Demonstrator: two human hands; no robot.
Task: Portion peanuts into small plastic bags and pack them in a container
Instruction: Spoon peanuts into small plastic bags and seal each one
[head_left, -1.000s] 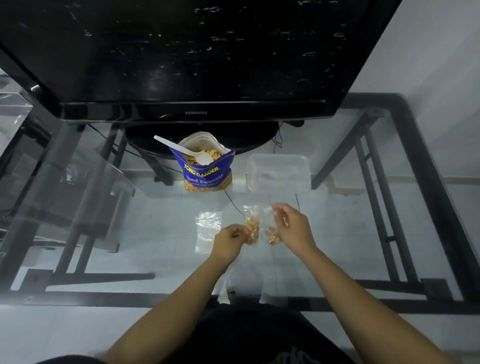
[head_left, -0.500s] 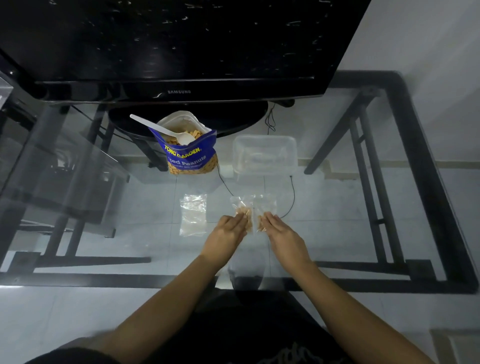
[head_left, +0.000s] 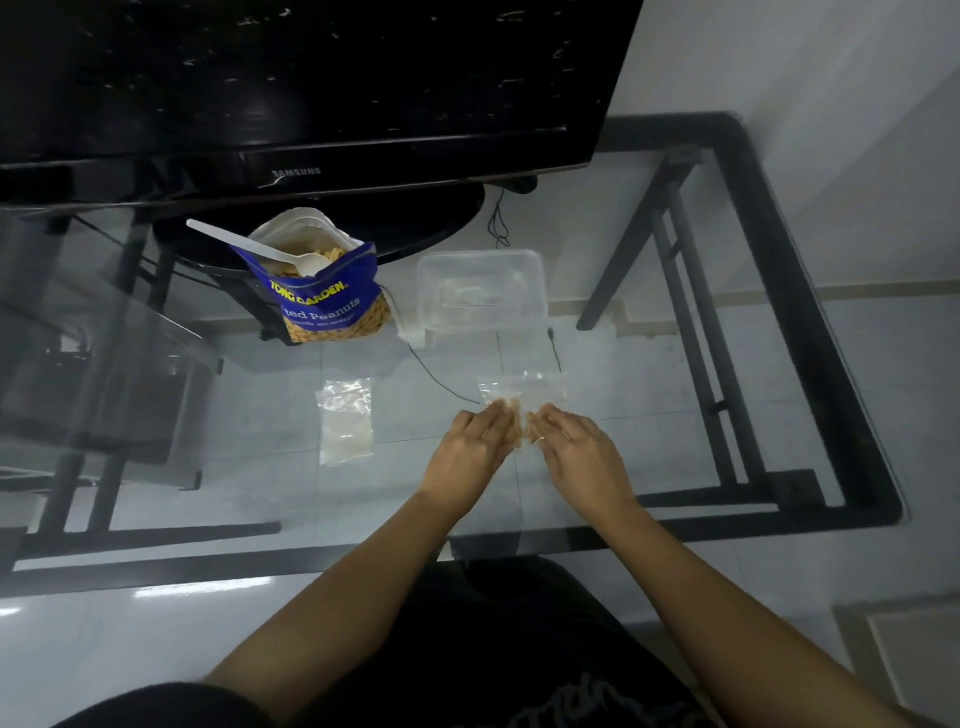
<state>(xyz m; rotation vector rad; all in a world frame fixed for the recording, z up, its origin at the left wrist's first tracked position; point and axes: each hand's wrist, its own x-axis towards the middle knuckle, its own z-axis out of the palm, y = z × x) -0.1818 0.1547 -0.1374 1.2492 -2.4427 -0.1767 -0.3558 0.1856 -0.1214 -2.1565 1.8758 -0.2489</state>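
step: I judge I'm sealing filled bag on glass table | left hand, right hand: flat, fingers pressing it | tip: press evenly along mouth, peanuts clear of seal | container: beyond, apart

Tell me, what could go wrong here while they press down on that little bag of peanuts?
1. The small bag lies under both the left hand and the right hand; if its mouth isn't sealed, pressing could squeeze peanuts out onto the glass table.
2. The big peanut bag stands open with a spoon sticking out; a nudge could tip it.
3. The container is clear on clear glass, so easy to misjudge.
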